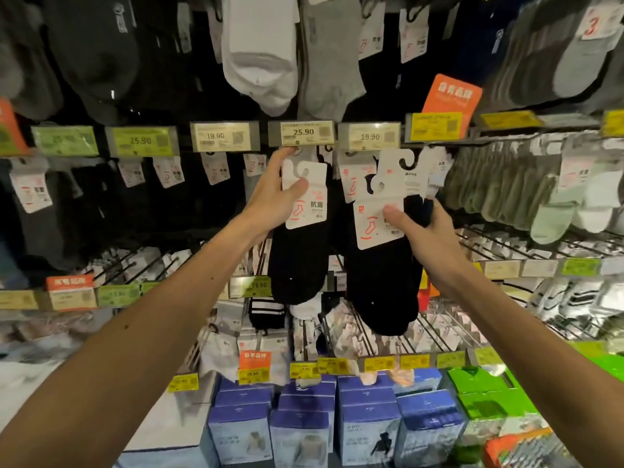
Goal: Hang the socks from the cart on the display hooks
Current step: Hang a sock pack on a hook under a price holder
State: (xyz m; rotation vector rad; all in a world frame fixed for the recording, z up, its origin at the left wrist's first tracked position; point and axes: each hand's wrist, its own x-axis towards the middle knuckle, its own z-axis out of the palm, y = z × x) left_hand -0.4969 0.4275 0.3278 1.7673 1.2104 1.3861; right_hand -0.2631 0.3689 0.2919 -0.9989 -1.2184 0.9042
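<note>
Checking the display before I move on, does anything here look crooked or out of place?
The sock packs in the right hand are fanned out, their hanger cards tilted at different angles. The orange sign above the yellow price tag also leans sideways.

Boxes (304, 430) below sock hooks (398, 327).

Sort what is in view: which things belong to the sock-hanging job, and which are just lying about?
Job: left hand, black sock pack, right hand, black sock bundle.
Lying about: white socks, grey socks, blue boxes, green boxes, price tags.
</note>
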